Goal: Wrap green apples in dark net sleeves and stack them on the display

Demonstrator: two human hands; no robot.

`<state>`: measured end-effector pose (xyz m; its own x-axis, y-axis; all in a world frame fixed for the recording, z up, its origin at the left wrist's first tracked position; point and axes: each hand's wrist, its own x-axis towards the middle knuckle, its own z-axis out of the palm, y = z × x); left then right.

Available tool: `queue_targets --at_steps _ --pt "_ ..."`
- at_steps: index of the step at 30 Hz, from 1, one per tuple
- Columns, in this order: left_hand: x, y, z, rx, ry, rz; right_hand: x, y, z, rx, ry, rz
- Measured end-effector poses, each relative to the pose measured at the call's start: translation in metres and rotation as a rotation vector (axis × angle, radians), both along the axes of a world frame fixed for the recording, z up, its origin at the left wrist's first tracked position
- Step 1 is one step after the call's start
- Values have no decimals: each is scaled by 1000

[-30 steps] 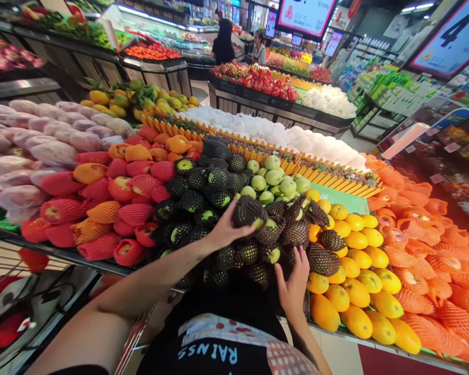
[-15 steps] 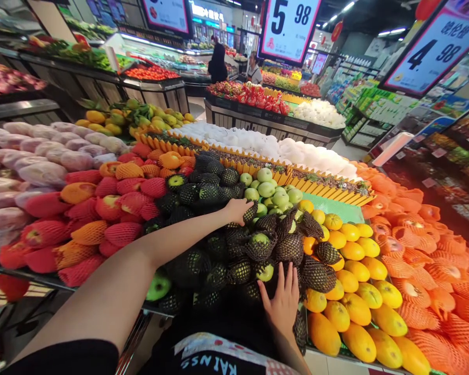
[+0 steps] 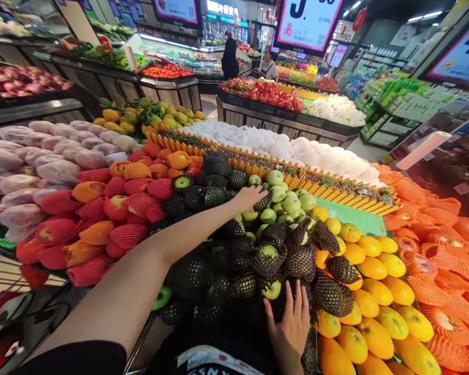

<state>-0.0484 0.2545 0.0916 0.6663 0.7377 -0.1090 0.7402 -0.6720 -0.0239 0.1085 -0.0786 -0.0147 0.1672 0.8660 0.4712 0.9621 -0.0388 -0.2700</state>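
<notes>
My left hand (image 3: 251, 199) reaches across the pile with its fingers closed around a green apple in black netting (image 3: 262, 202); the fingers hide part of it. Bare green apples (image 3: 291, 204) lie just right of that hand, and another green apple shows beneath it. Close to my body, my right hand (image 3: 291, 324) has its fingers spread and holds nothing. Its fingertips are by a netted green apple (image 3: 271, 287) at the near side of the heap. More apples in black nets (image 3: 267, 259) lie between the two hands.
Yellow melons (image 3: 376, 289) lie at right, beside fruit in orange nets (image 3: 445, 281). Fruit in red nets (image 3: 128, 235) and wrapped pinkish fruit (image 3: 58, 172) fill the left. A low yellow fence (image 3: 336, 188) runs behind. A shopping cart (image 3: 35, 312) stands at lower left. Two people are far off.
The view has shifted, so the display appears farther right. My left hand has moved slightly right with the netted apple, uncovering a green apple below. The right hand stays spread at the near edge.
</notes>
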Motion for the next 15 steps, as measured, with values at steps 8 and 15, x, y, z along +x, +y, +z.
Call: queue_targets --at_steps 8,15 --pt "14 27 5 -182 69 -69 1 -2 -6 16 3 -13" --pt "28 -1 -17 -128 151 -272 10 -1 -15 36 6 42"
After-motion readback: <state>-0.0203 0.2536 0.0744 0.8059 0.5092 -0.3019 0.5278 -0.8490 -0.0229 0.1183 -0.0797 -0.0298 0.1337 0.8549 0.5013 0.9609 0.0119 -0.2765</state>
